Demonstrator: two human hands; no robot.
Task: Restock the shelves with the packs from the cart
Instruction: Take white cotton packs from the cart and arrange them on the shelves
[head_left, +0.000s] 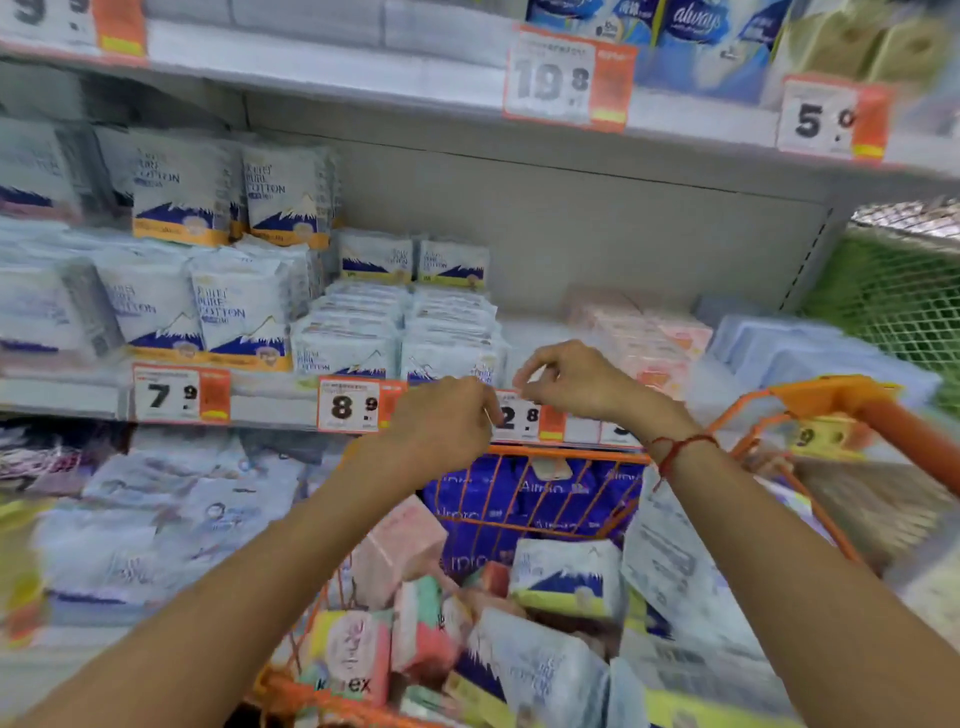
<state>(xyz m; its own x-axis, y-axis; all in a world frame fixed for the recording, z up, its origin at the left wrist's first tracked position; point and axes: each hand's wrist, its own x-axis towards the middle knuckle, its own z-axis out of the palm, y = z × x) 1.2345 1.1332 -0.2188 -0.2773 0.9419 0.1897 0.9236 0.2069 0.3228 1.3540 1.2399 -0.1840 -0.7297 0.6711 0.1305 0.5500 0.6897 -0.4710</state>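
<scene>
Head view: the packs (563, 577) lie heaped in the orange cart (566, 454) at six o'clock, none in hand. Above them, both hands hover at the shelf edge (275, 402); the left hand (441, 421) is loosely curled on nothing, the right hand (566, 379) seems to pinch empty air, though blur hides detail. Reaching carelessly could knock the price tag (522, 415) loose or topple the stacked cotton packs (452, 332) at twelve.
</scene>
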